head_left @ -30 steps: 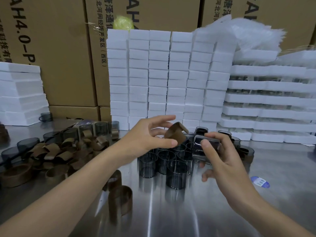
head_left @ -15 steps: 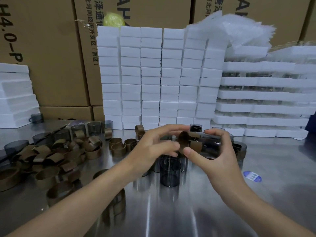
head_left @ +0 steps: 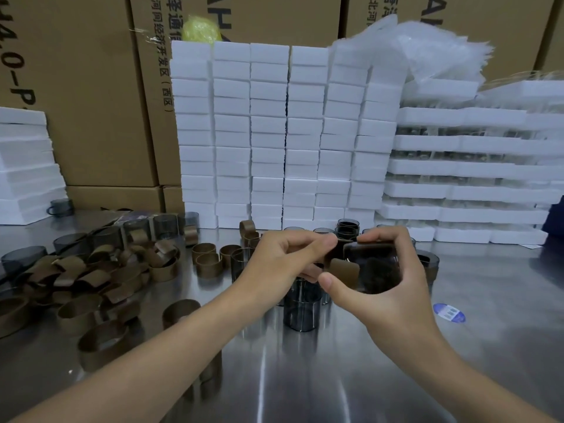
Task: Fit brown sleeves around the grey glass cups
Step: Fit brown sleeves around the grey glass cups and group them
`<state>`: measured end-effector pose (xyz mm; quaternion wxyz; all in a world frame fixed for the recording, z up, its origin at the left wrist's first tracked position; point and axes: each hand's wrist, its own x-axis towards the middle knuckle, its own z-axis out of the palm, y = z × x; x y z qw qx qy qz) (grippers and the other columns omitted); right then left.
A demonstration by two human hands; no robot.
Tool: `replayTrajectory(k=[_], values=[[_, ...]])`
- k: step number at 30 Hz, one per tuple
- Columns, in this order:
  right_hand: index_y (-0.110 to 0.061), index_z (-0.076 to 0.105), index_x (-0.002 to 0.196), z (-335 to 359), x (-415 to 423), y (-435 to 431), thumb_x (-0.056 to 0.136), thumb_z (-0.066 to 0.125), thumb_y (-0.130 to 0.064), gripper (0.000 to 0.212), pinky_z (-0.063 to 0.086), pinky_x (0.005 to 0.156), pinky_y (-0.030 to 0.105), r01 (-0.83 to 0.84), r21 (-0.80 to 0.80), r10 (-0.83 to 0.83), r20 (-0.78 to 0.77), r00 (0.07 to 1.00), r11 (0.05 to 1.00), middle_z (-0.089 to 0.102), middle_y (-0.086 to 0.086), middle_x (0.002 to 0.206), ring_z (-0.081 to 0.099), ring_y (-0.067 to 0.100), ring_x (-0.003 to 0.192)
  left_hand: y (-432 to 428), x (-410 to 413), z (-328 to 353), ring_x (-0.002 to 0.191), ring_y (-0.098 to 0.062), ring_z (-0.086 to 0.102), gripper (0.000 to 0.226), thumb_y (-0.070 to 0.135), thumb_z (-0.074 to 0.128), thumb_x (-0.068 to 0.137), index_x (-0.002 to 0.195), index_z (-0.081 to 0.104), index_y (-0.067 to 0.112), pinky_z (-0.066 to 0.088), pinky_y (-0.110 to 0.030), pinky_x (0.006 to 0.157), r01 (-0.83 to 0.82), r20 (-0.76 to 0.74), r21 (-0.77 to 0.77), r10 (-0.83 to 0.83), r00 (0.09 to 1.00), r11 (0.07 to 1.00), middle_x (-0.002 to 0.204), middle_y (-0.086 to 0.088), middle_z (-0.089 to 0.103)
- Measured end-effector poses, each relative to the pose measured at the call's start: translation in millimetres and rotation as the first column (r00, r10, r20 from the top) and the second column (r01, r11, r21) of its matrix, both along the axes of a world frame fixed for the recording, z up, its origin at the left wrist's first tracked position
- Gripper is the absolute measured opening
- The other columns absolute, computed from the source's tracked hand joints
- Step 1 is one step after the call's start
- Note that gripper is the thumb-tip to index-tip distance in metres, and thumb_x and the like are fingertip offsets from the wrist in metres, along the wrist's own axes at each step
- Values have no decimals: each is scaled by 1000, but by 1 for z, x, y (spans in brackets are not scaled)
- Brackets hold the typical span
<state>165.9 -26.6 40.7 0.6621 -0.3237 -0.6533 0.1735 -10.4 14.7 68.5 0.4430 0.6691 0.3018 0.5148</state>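
Holding a grey glass cup [head_left: 378, 270] on its side in the right hand [head_left: 396, 297], thumb under the near edge and fingers curled over the top, raised above the steel table [head_left: 305, 380]. Pinching a brown sleeve [head_left: 343, 271] with the left hand [head_left: 280, 261] — forefinger and thumb closed on the strip at the cup's left end, one rounded flap laid against the glass just above the right thumb. Extent of the wrap round the cup: impossible to tell, hidden behind the fingers. Directly below the hands, on the table, a cluster of bare grey cups [head_left: 302, 309], upright and touching one another, with more dark rims showing behind the hands toward the foam. To the left, a heap of brown sleeves [head_left: 91, 270], some flattened, some sprung into open rings, and a few single rings [head_left: 180, 312] lying nearer the left forearm. Behind the heap, a row of upright cups [head_left: 164, 222] with brown bands among them, and a handled grey cup [head_left: 61, 206] just beside a low stack of white foam sheets [head_left: 24, 166]. At the back, a tall wall of white foam blocks [head_left: 268, 132], stacked foam trays [head_left: 457, 166] to its right, crumpled clear plastic [head_left: 433, 47] on top, a yellow lump [head_left: 200, 29] at the wall's upper left corner — and printed cardboard cartons [head_left: 85, 102] behind everything. On the table to the right of the right hand, a small blue oval sticker [head_left: 449, 312].
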Motion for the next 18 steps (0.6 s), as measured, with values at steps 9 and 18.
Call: replayTrajectory(k=[9, 18], values=[[-36, 52, 134, -7, 12, 10, 74, 84, -36, 68, 60, 93, 28, -53, 151, 44, 60, 997, 987, 67, -15, 125, 70, 16, 119, -9, 0, -1, 110, -28, 80, 51, 66, 56, 101, 125, 82, 29, 60, -46, 101, 172, 12, -73, -171, 985, 982, 120, -7, 82], [-28, 49, 141, -6, 18, 17, 80, 79, -38, 69, 54, 100, 21, -97, 278, 37, 212, 976, 956, 65, -25, 132, 69, 13, 123, -12, 6, 2, 114, -34, 78, 41, 48, 60, 108, 130, 79, 20, 59, -42, 105, 265, -6, -105, -267, 964, 959, 124, -12, 80]])
